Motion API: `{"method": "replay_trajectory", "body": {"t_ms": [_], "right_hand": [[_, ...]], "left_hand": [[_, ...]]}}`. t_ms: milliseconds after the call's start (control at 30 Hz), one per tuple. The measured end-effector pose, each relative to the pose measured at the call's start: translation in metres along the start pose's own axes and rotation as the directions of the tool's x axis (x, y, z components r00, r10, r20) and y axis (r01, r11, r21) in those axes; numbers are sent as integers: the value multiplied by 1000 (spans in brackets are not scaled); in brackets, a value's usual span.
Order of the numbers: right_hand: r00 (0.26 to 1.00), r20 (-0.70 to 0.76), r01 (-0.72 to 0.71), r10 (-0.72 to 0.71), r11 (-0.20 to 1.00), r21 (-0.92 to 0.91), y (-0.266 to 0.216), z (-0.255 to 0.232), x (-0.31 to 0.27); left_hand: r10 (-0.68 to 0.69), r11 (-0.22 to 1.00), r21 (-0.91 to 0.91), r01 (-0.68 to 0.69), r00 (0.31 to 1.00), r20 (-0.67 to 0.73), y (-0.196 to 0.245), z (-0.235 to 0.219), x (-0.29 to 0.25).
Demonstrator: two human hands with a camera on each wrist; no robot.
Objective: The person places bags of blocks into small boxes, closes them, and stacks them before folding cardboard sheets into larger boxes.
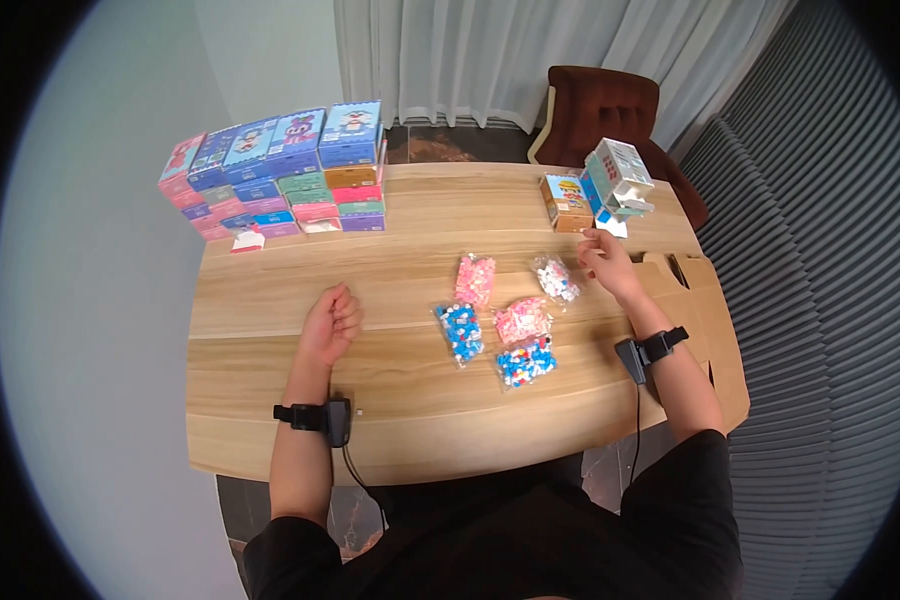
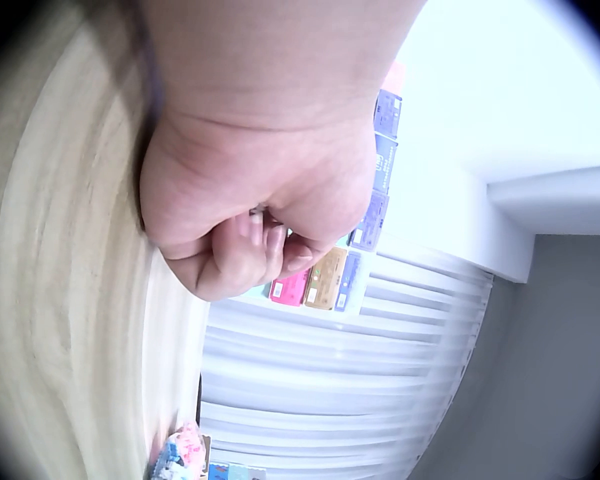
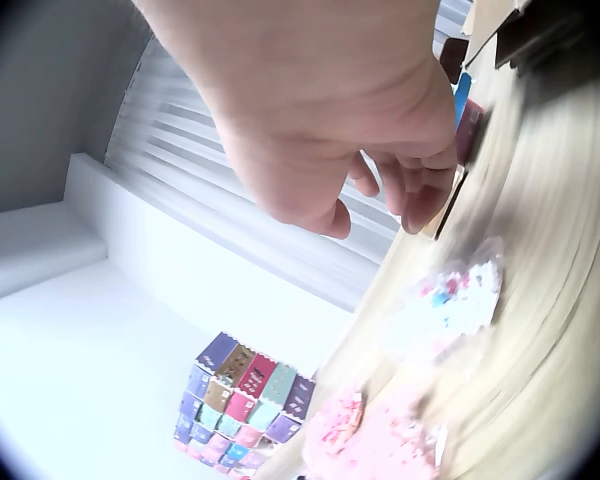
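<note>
My left hand (image 1: pixel 332 322) rests on the left of the wooden table, its fingers folded into the palm in the left wrist view. My right hand (image 1: pixel 606 262) is over the right side, fingers loosely bent and holding nothing. It is nearest to a clear bag of mostly white small pieces (image 1: pixel 556 280) and an orange-brown box (image 1: pixel 567 204) behind it. Between the hands lie a pink bag (image 1: pixel 475 280), another pink bag (image 1: pixel 523 320), a blue-and-white bag (image 1: pixel 460 333) and a second blue-and-white bag (image 1: pixel 527 362).
Stacked colourful boxes (image 1: pixel 300 150) fill the back left. White and blue packages (image 1: pixel 620 178) stand at the back right. Flattened cardboard (image 1: pixel 705 320) lies along the right edge. Beyond the table are a brown chair (image 1: pixel 605 105) and curtains (image 1: pixel 470 60).
</note>
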State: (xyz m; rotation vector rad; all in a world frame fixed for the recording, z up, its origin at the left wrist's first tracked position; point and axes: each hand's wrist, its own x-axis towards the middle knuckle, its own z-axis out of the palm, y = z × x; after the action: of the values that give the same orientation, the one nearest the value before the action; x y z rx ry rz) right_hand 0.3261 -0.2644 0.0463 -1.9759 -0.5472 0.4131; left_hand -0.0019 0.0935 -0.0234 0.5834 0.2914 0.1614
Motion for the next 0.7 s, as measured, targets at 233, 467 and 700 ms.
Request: {"method": "replay_trajectory", "body": {"t_ms": [233,467,700], "right_hand": [[961,-142,155,-237,887,-435,13,7,30],[839,43,304,-542,402,-864,0,18,53],[920,187,281,-344,248,-927,1,26,75]], "left_hand": [[1,1000,-6,-1,1000,-6,-1,2,-1],[0,1000,-5,0,1000,-12,-2,5,-1],[-8,1000,-7,8,1000,-7,-2,4,-1]]}}
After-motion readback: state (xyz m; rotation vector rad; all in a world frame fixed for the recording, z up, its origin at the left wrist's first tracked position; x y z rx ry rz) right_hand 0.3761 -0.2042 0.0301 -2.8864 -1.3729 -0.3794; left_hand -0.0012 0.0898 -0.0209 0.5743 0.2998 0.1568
